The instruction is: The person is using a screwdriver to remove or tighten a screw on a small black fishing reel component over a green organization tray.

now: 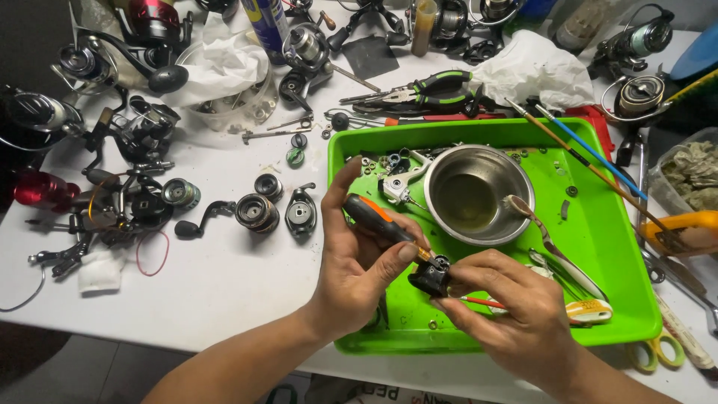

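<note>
Left hand (359, 258) grips a screwdriver (378, 222) with a black and orange handle, fingers wrapped around it, thumb along the shaft; the brass-coloured tip points down-right into a small black reel part (429, 277) at lower centre of the frame. Right hand (516, 303) pinches that part from the right side, fingertips closed on it, holding it just above the near edge of a bright green tray (598, 247). The part is dark, glossy, roughly blocky with a rounded top and a small hole or socket where the tip sits; finer detail too small to tell. In the tray, centre right of the frame: a round steel bowl (479, 194) with a little yellowish liquid, a brush (538, 232) leaning on its rim, loose tiny screws and washers near the upper left corner of the tray, a silver reel piece (396, 187) just left of the bowl. Two thin brushes (583, 153) lie across the tray's upper right corner. White table (224, 269) around it. Left side of the frame: several dismantled fishing reels (142, 202), spools, a red rubber band (153, 251). Top centre: green-handled pliers (426, 88), crumpled white tissue (535, 67). Yellow-handled scissors (658, 352) at lower right.
</note>
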